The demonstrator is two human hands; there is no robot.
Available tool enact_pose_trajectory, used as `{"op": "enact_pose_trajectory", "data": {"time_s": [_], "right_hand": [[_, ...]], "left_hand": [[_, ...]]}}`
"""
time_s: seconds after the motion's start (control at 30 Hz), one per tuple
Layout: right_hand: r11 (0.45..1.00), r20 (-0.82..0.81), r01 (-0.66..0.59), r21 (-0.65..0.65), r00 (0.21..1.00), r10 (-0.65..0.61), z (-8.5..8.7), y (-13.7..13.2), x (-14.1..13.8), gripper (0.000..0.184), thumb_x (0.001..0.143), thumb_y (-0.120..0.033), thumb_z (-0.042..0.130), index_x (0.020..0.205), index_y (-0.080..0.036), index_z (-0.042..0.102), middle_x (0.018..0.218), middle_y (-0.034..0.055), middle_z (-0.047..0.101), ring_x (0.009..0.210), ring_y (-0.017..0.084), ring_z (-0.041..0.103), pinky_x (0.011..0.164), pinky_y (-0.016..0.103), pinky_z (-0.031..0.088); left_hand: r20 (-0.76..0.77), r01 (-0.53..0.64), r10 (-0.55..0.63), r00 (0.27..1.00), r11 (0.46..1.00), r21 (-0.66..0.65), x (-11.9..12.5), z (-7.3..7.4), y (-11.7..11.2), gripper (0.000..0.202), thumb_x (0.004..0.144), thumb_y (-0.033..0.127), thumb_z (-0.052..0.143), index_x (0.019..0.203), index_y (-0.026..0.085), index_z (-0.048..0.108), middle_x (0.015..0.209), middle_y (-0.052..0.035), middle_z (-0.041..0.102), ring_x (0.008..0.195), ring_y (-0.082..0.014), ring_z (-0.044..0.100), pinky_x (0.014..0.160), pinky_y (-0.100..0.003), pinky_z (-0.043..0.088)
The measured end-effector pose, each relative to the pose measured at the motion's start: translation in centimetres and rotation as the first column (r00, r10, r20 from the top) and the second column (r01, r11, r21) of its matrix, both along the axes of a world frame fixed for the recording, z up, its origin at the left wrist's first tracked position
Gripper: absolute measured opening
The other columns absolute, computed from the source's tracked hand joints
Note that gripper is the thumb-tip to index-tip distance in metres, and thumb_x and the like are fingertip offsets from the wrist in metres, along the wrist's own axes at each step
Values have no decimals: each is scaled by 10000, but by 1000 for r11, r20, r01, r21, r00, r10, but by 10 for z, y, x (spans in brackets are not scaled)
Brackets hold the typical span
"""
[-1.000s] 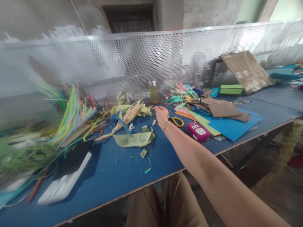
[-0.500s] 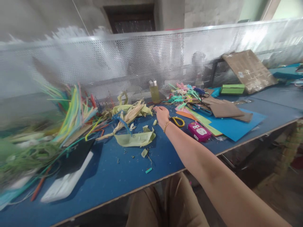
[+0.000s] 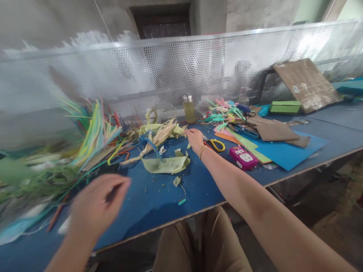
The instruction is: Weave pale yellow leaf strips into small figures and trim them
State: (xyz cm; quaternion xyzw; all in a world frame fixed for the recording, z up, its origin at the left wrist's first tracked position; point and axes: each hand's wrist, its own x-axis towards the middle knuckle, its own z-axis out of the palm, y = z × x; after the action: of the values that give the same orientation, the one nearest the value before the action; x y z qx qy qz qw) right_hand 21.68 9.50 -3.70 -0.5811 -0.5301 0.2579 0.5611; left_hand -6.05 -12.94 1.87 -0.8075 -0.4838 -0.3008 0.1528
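Note:
My right hand point(image 3: 194, 139) reaches over the blue table, its fingers pinched together at the right end of a pile of dry corn husks point(image 3: 167, 130). What lies between the fingertips is too small to make out. Blue twine point(image 3: 151, 145) runs across the pile. In front of it lies a wide, pale green husk piece point(image 3: 166, 165). Scissors with yellow handles point(image 3: 217, 145) rest just right of my right wrist. My left hand point(image 3: 96, 202), smeared by motion, hovers above the table's left part with curled fingers; whether it holds anything is unclear.
Colourful strips point(image 3: 93, 132) and a green string tangle point(image 3: 53, 179) fill the left. A jar point(image 3: 188, 109) stands behind the husks. To the right are a magenta case point(image 3: 244, 157), blue paper point(image 3: 295, 151), cardboard pieces point(image 3: 275, 130) and pipe-cleaner flowers point(image 3: 222, 111). A perforated metal panel point(image 3: 170, 71) borders the back.
My left hand has come into view at the lower left, covering the black and white thing there. My right hand stays at the husk pile's end. The view has shifted slightly.

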Motion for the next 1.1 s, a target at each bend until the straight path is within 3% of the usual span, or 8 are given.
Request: {"op": "enact_pose_trajectory", "data": {"time_s": [0.17,0.27,0.43,0.67,0.8,0.9,1.0,1.1], "right_hand": [[977,254,-214,-19,944,211,15,-22,-2,264,745,-420,606,710,-190,731,635,-9,634,610,130,540,557,236,334],[935,539,-353,-29,783,312,28,-39,-9,299,781,-484,607,757,-222,748,773,16,696,742,161,591,642,257,366],[892,799,-452,-15,531,283,35,-61,-29,397,740,-616,635,930,-291,760,1016,55,700,1058,291,548,890,400,362],[850,734,-510,131,627,262,24,-64,-44,787,714,-529,713,1406,-249,465,1320,98,575,1178,299,480,981,453,329],[839,554,-496,222,773,310,31,-50,-36,225,819,-388,637,922,-213,733,946,43,707,955,207,580,901,345,387],[913,123,-267,309,963,240,37,-34,-23,243,820,-391,602,855,-175,708,927,56,695,887,183,593,824,310,433],[963,-313,-141,229,926,210,41,-22,-10,311,824,-429,557,928,-157,668,872,53,675,755,157,585,674,276,454],[952,-380,-183,246,885,269,44,-19,-1,272,798,-413,584,883,-162,646,758,16,625,650,131,534,605,255,432]], "left_hand": [[-178,-190,157,972,963,-190,63,14,69,307,894,454,462,913,222,663,955,-80,696,845,-252,651,745,-358,493],[-305,-515,456,836,843,-155,63,22,103,519,786,592,540,1004,135,657,1047,-207,669,965,-378,626,770,-438,480],[-380,-580,438,815,618,-531,40,16,136,359,666,515,665,831,198,695,986,-158,706,917,-367,648,723,-404,472],[155,-124,146,977,982,-145,40,15,132,174,829,378,560,866,240,661,803,-28,688,705,-200,610,665,-310,445],[315,28,-50,948,997,74,46,10,132,240,831,394,602,1013,243,639,1011,-47,676,911,-213,614,799,-334,483],[398,-41,-40,916,980,193,47,7,131,402,841,424,603,1191,231,561,1212,-94,592,1126,-250,541,917,-379,467],[361,-71,-6,933,978,197,48,11,120,392,902,442,511,1226,224,543,1275,-105,551,1227,-264,474,1024,-424,402],[172,68,-85,981,992,103,56,15,93,432,923,495,457,1269,253,545,1327,-83,540,1283,-274,436,1106,-474,305]]}}
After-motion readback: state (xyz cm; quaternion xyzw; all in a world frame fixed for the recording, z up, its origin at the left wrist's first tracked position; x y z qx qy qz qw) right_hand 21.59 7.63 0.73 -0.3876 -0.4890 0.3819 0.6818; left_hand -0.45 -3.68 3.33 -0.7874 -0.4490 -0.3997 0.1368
